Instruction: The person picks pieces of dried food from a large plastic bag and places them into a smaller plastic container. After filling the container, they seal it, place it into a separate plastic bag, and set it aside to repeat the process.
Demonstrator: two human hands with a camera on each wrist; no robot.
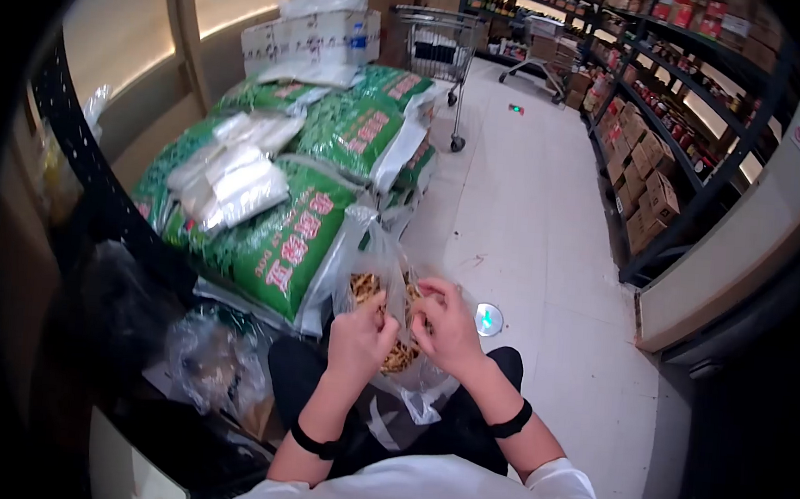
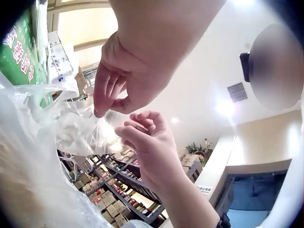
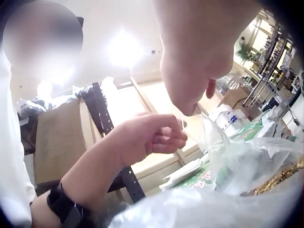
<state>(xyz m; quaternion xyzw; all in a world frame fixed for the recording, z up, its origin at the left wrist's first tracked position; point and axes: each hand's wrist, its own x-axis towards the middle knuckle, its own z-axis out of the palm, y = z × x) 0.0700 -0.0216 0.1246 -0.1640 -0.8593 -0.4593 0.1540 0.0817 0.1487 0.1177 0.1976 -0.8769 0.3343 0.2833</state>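
A clear plastic bag [image 1: 361, 237] holding brown, stick-like pieces [image 1: 400, 357] stands between the knees. Over its upper part, my left hand [image 1: 361, 338] pinches thin film between thumb and fingers; in the left wrist view this hand [image 2: 137, 71] is above the crumpled plastic [image 2: 76, 128]. Close beside it, my right hand [image 1: 450, 332] has bent fingers at the bag's film, their tips partly hidden. The left wrist view shows the right hand [image 2: 154, 152] with thumb and fingers near the same film. The two hands are a small gap apart.
Green printed sacks [image 1: 304, 233] are stacked at the left, with folded clear plastic [image 1: 237, 187] on top. A shopping cart [image 1: 435, 48] stands behind them. Shelves [image 1: 678, 121] with boxes line the right. A round disc [image 1: 488, 320] lies on the floor by the right knee.
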